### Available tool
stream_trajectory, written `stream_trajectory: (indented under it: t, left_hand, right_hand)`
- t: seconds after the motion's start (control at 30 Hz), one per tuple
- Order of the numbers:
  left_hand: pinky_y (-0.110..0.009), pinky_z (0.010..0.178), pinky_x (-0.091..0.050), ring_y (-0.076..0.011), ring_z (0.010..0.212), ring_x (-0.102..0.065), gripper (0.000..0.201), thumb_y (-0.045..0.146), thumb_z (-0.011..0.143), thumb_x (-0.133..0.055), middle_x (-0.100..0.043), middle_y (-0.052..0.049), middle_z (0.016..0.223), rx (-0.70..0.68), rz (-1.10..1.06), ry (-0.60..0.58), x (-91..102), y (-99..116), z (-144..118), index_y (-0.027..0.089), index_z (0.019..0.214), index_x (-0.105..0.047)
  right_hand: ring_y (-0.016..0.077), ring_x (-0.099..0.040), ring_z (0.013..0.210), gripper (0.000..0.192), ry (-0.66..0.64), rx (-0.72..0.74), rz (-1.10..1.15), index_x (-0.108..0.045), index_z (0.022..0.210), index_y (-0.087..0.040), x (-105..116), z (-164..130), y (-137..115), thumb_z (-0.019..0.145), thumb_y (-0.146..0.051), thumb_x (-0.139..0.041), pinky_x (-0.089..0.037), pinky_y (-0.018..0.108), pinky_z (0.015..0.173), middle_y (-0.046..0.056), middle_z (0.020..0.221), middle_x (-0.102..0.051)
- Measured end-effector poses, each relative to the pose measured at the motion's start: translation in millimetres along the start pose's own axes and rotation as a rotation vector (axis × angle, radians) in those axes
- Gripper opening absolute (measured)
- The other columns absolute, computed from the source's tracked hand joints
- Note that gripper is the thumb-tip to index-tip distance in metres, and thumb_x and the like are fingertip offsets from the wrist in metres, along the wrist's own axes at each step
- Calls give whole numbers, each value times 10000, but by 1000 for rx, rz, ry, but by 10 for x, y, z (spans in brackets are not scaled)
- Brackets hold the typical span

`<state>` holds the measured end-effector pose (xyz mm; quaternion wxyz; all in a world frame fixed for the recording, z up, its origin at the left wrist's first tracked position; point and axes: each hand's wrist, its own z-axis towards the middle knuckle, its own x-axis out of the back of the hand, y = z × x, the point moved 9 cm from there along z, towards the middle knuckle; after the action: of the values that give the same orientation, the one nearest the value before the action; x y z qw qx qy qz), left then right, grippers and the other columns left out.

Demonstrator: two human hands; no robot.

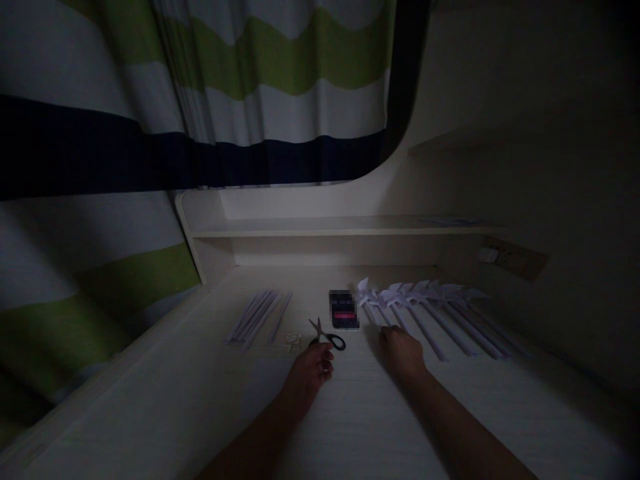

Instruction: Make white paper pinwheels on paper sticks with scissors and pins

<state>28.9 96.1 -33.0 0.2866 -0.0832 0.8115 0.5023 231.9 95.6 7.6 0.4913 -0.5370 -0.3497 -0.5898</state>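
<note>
My right hand (403, 350) is closed at the near end of the row of paper pinwheels, its fingers on the stick of the leftmost pinwheel (364, 291). The rest of that stick is hidden under the hand. My left hand (310, 370) hovers or rests just in front of black-handled scissors (336, 342), its fingers loosely curled and apart, with nothing seen in them. The scissors lie with blades parted and pointing away; the hand partly covers one handle loop. Whether it touches them I cannot tell. Several more white pinwheels (425, 293) lie side by side to the right.
A dark phone (344, 310) with a blurred screen lies behind the scissors. Several thin paper sticks (255, 317) lie at the left, near small pale pieces (293, 342) and a pale sheet (265, 380). A shelf (320, 227) spans the back; a striped curtain (280, 60) hangs left.
</note>
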Motion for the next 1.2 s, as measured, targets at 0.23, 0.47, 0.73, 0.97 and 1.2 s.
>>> stream_trajectory:
  t: [0.23,0.47,0.73,0.97,1.2]
  left_hand:
    - [-237,576,-332,-89,547,-470,167,251,670,-572,-527,-18,668,0,3,-6,-5,3,-2,118,772,-568]
    - [-232,567,-332,-90,549,-471,168,249,669,-571,-527,-26,674,-13,-18,-41,-23,16,-19,113,768,-575]
    - [-231,562,-331,-85,533,-467,162,246,666,-579,-522,-15,655,1,-3,-20,-12,-4,-4,116,762,-568]
    - [-232,564,-333,-90,538,-477,153,238,670,-571,-531,-20,653,-5,9,-34,-18,-5,14,118,764,-572]
    - [-235,565,-335,-92,543,-475,181,258,655,-585,-532,-23,660,-31,19,-40,-18,14,5,116,768,-583]
  right_hand:
    - [210,-613,787,297,-31,-34,-3,-604,892,-155,-83,33,79,821,-220,-323,-426,281,607,107,846,-625]
    - [217,-618,767,307,-41,-66,-18,-612,873,-142,-123,46,142,826,-193,-313,-431,293,610,119,826,-619]
    - [223,-619,750,310,-29,-64,-27,-601,918,-134,-96,20,82,816,-232,-326,-438,297,595,125,850,-591]
    - [224,-619,722,295,-9,-73,-46,-598,911,-127,-80,5,93,802,-269,-364,-441,307,584,134,890,-559]
    - [208,-611,707,322,60,-30,-51,-581,926,-135,63,-47,5,833,-280,-308,-420,275,547,122,894,-551]
